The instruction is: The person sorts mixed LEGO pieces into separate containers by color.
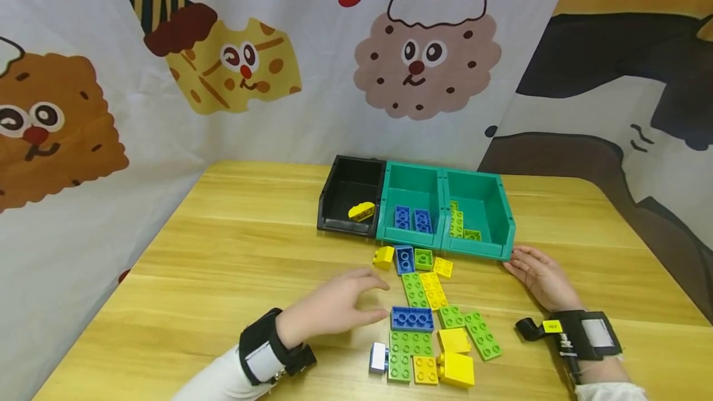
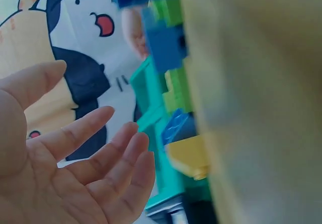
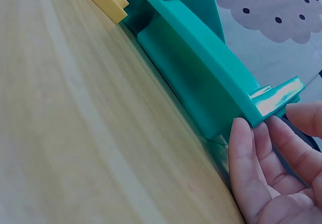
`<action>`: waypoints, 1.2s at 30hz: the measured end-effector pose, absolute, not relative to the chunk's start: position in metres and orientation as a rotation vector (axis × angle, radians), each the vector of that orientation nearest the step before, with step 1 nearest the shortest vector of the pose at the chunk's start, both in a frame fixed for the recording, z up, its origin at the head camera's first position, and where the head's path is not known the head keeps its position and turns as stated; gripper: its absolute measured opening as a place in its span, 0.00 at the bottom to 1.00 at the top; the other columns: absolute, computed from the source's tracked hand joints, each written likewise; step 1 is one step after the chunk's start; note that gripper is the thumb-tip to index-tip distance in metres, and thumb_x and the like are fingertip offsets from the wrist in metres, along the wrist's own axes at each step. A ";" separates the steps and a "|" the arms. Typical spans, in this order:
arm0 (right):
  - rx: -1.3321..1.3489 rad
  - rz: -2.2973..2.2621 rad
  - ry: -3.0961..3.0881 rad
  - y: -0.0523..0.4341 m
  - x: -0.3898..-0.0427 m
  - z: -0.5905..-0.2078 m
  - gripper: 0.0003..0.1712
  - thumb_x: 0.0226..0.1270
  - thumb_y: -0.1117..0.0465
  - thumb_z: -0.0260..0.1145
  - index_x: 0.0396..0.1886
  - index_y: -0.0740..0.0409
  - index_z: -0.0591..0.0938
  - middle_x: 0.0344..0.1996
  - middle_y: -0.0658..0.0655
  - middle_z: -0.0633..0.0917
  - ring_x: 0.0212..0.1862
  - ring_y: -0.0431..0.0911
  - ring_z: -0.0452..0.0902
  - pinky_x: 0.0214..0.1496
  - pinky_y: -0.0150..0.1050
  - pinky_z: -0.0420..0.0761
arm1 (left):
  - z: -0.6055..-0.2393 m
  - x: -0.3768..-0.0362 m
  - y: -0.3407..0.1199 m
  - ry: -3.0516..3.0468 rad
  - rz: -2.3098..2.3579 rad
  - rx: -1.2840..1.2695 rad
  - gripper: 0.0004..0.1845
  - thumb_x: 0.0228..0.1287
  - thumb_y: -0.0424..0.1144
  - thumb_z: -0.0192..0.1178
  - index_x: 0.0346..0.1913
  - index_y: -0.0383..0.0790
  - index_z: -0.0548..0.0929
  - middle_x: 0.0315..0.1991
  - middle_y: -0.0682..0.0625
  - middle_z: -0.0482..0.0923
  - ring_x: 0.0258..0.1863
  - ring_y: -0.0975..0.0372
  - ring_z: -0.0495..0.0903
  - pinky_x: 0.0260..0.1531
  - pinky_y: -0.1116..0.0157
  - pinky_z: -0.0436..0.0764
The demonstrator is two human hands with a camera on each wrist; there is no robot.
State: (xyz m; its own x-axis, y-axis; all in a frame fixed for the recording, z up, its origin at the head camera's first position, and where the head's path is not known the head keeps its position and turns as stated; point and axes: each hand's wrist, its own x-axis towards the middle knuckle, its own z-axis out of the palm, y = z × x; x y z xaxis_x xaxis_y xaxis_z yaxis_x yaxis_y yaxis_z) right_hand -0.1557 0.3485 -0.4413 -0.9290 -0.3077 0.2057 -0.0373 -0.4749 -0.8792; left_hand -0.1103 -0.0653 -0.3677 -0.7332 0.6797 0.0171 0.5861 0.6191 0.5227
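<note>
Loose toy bricks lie on the wooden table (image 1: pixel 223 252): a long blue brick (image 1: pixel 412 319), green ones (image 1: pixel 414 289), yellow ones (image 1: pixel 457 369). My left hand (image 1: pixel 340 305) hovers open just left of the blue brick, fingers spread and holding nothing; its bare palm (image 2: pixel 75 168) shows in the left wrist view. My right hand (image 1: pixel 537 274) rests open on the table, its fingertips (image 3: pixel 244 148) touching the front right corner of the right green bin (image 1: pixel 501 228) (image 3: pixel 201 68). Behind the bricks stand a black bin (image 1: pixel 334 203) holding a yellow piece (image 1: pixel 361 210) and a middle green bin (image 1: pixel 412 187) with blue bricks (image 1: pixel 412 219).
A small grey and blue piece (image 1: pixel 379 357) lies at the near edge of the brick pile. Printed cartoon curtains (image 1: pixel 167 79) close off the back and left. Both wrists carry black straps (image 1: pixel 267 351).
</note>
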 end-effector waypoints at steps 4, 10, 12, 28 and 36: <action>-0.505 -2.514 1.534 0.349 -0.156 -0.441 0.21 0.74 0.74 0.39 0.48 0.63 0.80 0.44 0.54 0.82 0.47 0.43 0.81 0.54 0.34 0.79 | -0.375 -0.102 -0.072 2.584 0.786 1.001 0.27 0.61 0.56 0.60 0.59 0.46 0.77 0.57 0.52 0.76 0.56 0.61 0.75 0.58 0.62 0.74; -0.486 -2.498 1.573 0.349 -0.155 -0.442 0.20 0.74 0.73 0.40 0.48 0.62 0.79 0.44 0.54 0.82 0.47 0.43 0.80 0.54 0.34 0.79 | -0.377 -0.088 -0.075 2.539 0.726 1.011 0.32 0.56 0.58 0.63 0.62 0.47 0.74 0.58 0.53 0.74 0.56 0.63 0.74 0.58 0.63 0.74; -0.478 -2.497 1.577 0.349 -0.155 -0.442 0.19 0.74 0.73 0.41 0.48 0.62 0.80 0.44 0.53 0.82 0.47 0.43 0.80 0.54 0.34 0.79 | -0.377 -0.084 -0.073 2.546 0.667 1.053 0.35 0.55 0.60 0.63 0.63 0.48 0.72 0.58 0.53 0.73 0.56 0.64 0.73 0.58 0.64 0.74; -0.470 -2.499 1.585 0.347 -0.155 -0.440 0.19 0.74 0.74 0.41 0.47 0.62 0.80 0.43 0.53 0.82 0.47 0.43 0.80 0.54 0.33 0.79 | -0.377 -0.062 -0.063 2.561 0.428 1.278 0.35 0.58 0.58 0.63 0.65 0.44 0.70 0.60 0.53 0.71 0.58 0.66 0.70 0.56 0.68 0.74; -0.441 -2.507 1.575 0.347 -0.155 -0.440 0.19 0.74 0.73 0.42 0.46 0.62 0.80 0.42 0.54 0.82 0.46 0.43 0.81 0.53 0.34 0.79 | -0.376 -0.060 -0.061 2.531 0.407 1.225 0.31 0.59 0.54 0.63 0.63 0.45 0.72 0.59 0.55 0.71 0.57 0.68 0.70 0.55 0.69 0.74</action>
State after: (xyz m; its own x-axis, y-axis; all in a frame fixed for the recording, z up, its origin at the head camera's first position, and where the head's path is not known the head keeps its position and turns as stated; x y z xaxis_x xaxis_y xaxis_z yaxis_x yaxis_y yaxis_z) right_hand -0.1554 0.3471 -0.4396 -0.9458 -0.2782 0.1678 -0.0305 -0.4384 -0.8983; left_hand -0.0603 -0.0612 -0.3760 -0.5917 0.7934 -0.1427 0.7088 0.5964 0.3767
